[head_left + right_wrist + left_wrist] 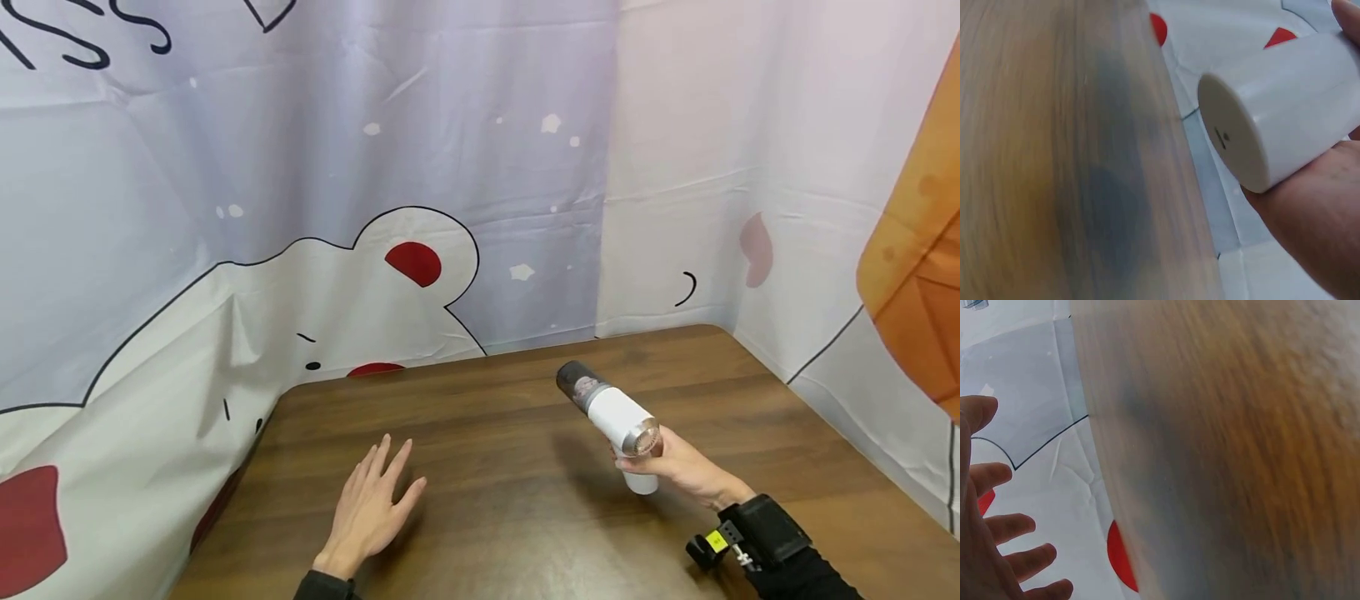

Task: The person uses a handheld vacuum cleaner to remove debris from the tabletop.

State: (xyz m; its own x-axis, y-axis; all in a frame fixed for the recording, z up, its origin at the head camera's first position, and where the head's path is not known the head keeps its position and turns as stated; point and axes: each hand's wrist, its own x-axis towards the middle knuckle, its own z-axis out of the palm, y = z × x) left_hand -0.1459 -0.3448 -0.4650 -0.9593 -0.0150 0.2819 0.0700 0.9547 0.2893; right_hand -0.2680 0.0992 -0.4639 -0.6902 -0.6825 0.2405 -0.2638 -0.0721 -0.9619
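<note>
In the head view, my right hand [686, 468] grips a white gun-shaped device [618, 419] by its handle, over the right part of the table. Its barrel points away and to the left, with a dark front section and a round silvery back end. The right wrist view shows the handle [1291, 106] as a thick white cylinder, its flat base bearing a small dark mark, with the palm [1316, 212] behind it. On the left, my left hand [367, 504] holds nothing and hovers low over the table, fingers spread; those fingers [1013, 528] also appear in the left wrist view.
A brown wood-grain table [480, 467] spans the area under both hands. Printed cloth [525, 167] with cartoon shapes hangs along its far and right edges and drapes down at the left. A black wrist mount [765, 533] sits on the right wrist.
</note>
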